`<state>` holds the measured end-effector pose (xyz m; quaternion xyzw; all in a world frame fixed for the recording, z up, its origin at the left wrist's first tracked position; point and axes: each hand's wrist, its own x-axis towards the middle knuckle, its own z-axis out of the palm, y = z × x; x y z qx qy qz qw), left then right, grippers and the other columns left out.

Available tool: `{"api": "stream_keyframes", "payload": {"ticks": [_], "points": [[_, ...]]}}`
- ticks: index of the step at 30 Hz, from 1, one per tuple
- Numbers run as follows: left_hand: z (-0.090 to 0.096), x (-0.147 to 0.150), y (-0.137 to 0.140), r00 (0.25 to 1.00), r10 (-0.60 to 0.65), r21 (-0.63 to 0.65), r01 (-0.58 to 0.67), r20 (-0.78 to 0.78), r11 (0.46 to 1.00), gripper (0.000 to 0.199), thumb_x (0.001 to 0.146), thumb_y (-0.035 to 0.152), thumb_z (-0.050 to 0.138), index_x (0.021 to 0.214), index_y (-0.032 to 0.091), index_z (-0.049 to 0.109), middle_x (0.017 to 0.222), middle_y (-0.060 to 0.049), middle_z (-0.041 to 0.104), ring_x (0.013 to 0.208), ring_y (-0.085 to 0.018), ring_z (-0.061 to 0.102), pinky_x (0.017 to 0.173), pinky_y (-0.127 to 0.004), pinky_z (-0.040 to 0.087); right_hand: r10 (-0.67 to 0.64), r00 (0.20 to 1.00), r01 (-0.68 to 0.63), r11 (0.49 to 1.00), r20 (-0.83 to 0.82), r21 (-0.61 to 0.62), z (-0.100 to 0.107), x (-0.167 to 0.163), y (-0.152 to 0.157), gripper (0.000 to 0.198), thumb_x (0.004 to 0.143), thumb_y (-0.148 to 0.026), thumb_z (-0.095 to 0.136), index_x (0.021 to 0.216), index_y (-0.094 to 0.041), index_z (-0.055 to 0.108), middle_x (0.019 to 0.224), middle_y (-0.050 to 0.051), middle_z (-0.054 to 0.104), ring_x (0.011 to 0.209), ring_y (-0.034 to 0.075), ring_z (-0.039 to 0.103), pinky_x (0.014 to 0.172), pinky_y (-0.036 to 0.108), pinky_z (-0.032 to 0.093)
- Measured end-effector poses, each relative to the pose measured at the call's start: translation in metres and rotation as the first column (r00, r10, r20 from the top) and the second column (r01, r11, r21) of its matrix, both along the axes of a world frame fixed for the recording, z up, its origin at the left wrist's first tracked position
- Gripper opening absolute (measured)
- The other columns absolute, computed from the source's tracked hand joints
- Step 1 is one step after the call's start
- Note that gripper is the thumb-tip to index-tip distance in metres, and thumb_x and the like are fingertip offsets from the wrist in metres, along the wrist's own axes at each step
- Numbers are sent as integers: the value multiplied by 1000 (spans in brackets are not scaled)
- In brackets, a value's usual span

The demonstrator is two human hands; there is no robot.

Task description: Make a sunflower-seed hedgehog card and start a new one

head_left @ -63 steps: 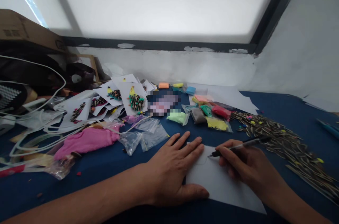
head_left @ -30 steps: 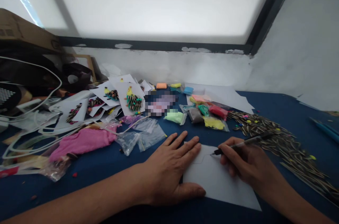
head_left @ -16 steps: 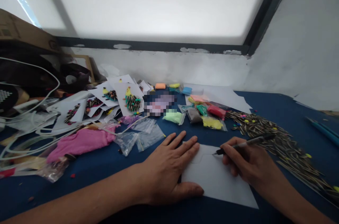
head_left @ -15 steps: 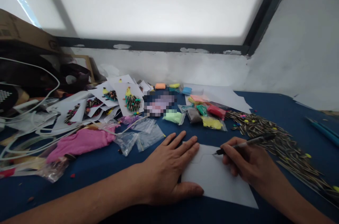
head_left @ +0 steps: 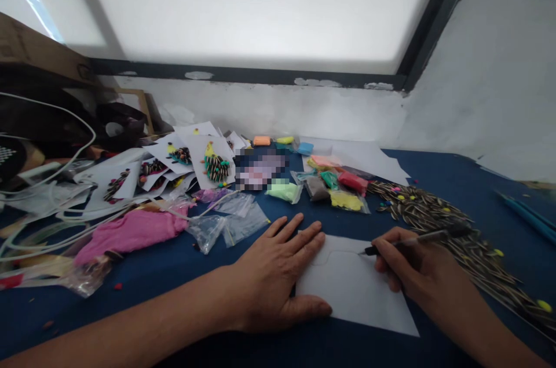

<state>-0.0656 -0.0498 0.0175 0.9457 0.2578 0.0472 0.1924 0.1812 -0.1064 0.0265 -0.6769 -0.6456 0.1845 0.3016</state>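
A sheet of white paper lies on the dark blue table in front of me, with a thin pen line across its upper part. My left hand rests flat over the sheet's left edge, fingers spread. In my right hand is a pen, pinched between thumb and fingers. Its tip touches the paper near the right end of the drawn line. Just beyond the sheet lie small packets of coloured clay, among them a yellow packet and a light green packet.
A long heap of striped sunflower seeds stretches along the right. At the left are paper cards with seed figures, a pink clay bag and white cables. More white paper lies by the wall. Blue tweezers lie far right.
My right hand has moved the pen slightly to the right, and the drawn line has grown longer along the top. My left hand stays flat on the sheet.
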Motion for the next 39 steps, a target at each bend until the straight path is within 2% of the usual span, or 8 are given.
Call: {"api": "stream_keyframes", "payload": {"ticks": [6, 12, 22, 26, 31, 39], "points": [[-6, -1, 1, 1000, -13, 40, 13, 18, 999, 83, 91, 70, 35, 155, 21, 16, 161, -7, 9, 148, -32, 5, 120, -50, 5, -15, 998, 12, 998, 54, 64, 0, 2, -8, 53, 90, -58, 43, 54, -23, 60, 49, 1, 54, 42, 14, 55, 40, 25, 43], [-7, -1, 3, 1000, -20, 25, 20, -2, 999, 86, 90, 73, 34, 155, 19, 17, 161, -7, 7, 148, -33, 2, 120, -51, 5, -9, 997, 0, 993, 76, 122, 0, 3, -14, 55, 90, -58, 43, 49, -23, 58, 54, 3, 59, 42, 14, 58, 38, 25, 43], [-8, -1, 3, 1000, -25, 56, 25, -5, 998, 85, 90, 71, 36, 155, 20, 16, 161, -7, 8, 148, -33, 2, 120, -51, 6, -3, 994, -8, 994, 106, 107, 0, 5, -24, 56, 90, -52, 43, 43, -24, 53, 57, 4, 62, 40, 13, 56, 34, 24, 40], [-7, -1, 3, 1000, -21, 39, 21, -13, 999, 86, 90, 73, 34, 155, 19, 16, 161, -6, 7, 148, -32, 1, 120, -50, 4, -4, 994, -4, 997, 110, 79, -4, 9, -29, 52, 91, -49, 42, 48, -24, 55, 53, 3, 60, 37, 12, 55, 34, 23, 41], [-8, -1, 3, 1000, -17, 33, 17, -11, 999, 87, 90, 73, 34, 155, 18, 16, 161, -6, 7, 148, -32, 1, 120, -49, 4, 22, 994, -20, 1000, 110, -16, -7, 14, -34, 48, 93, -49, 41, 53, -25, 53, 54, 1, 59, 40, 12, 55, 36, 22, 42], [-6, 0, 4, 1000, -19, 20, 19, -16, 1000, 88, 89, 74, 34, 155, 18, 16, 161, -7, 7, 149, -32, 0, 120, -49, 4, 9, 988, -11, 1000, 155, 14, -6, 11, -36, 40, 92, -44, 42, 59, -27, 54, 44, -3, 49, 36, 12, 51, 35, 24, 38]]}}
